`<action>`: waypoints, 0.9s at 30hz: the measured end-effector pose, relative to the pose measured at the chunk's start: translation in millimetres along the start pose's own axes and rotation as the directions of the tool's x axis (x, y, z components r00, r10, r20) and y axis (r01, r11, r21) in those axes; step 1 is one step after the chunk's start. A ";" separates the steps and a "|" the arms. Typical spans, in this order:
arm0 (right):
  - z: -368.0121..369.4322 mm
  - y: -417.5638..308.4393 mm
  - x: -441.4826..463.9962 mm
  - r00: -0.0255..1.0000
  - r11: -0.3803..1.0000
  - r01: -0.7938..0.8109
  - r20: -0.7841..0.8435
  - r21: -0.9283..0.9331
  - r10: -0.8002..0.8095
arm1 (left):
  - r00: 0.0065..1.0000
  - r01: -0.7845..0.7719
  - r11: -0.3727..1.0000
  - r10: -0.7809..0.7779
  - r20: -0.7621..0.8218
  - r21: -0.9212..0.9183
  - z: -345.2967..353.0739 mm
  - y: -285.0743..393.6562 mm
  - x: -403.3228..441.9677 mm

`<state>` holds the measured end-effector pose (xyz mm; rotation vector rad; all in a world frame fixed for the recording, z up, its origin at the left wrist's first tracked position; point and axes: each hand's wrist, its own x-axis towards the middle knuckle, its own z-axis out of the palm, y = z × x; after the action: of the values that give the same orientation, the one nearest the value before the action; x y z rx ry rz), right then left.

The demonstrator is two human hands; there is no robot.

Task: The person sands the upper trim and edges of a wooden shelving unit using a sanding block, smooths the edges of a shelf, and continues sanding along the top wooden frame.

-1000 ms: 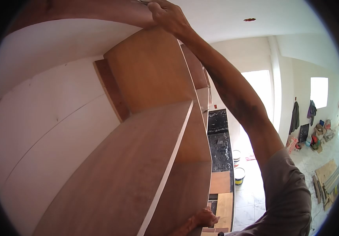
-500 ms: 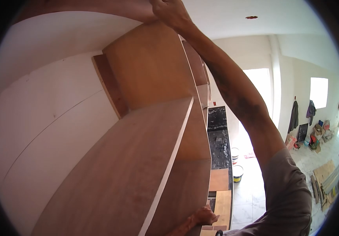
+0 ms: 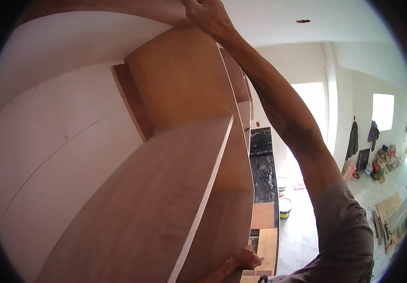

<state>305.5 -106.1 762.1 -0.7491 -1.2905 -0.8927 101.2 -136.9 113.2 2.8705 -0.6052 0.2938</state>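
Note:
Wooden cabinet panels fill the middle, with a brown shelf board (image 3: 137, 203) edged in white and a lighter upright panel (image 3: 180, 80) behind it. My right arm reaches up to the top panel (image 3: 132, 8). My right hand (image 3: 208, 18) is there with its fingers curled, partly cut off by the frame; what they hold is out of sight. Low in the view, my left hand (image 3: 247, 258) is closed around the front edge of the cabinet, beside the lower panel (image 3: 217, 226).
Below the cabinet runs a black countertop (image 3: 263, 177) with wooden boards (image 3: 267, 245) lying on it. A bucket (image 3: 285, 208) stands on the floor. Farther right are stacked planks (image 3: 390, 214), bags (image 3: 378, 172) and hanging clothes (image 3: 353, 140).
My right hand has shifted slightly right and up, and the thin thing at its fingertips has left view. The view has tilted a little. My left hand stays at the cabinet edge.

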 end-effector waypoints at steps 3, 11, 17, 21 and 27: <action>16.0 8.9 -16.2 0.998 0.987 0.062 0.041 -0.152 -0.056 | 0.997 0.070 0.997 -0.069 0.018 -0.032 -7.3 2.6 0.9; 18.6 22.1 -20.4 0.999 0.992 -0.016 0.048 -0.127 0.022 | 0.979 0.195 0.968 -0.203 -0.036 -0.159 -4.2 1.6 -2.4; 6.6 -24.0 -29.3 0.978 0.997 -0.072 0.196 -0.022 0.075 | 0.982 0.183 0.979 -0.178 0.061 -0.085 -11.0 3.0 0.2; 22.0 -18.5 -36.1 1.000 0.999 0.004 0.009 -0.034 -0.004 | 0.986 0.129 0.989 -0.119 0.115 -0.079 -15.9 5.3 2.1; 34.2 -27.8 -30.1 0.999 1.000 0.025 -0.048 0.009 -0.025 | 0.990 0.138 0.987 -0.139 -0.016 -0.087 3.7 -1.7 -3.5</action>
<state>263.3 -85.5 736.5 -0.7018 -1.2634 -0.9191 99.4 -134.9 108.7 2.8052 -0.4014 0.2713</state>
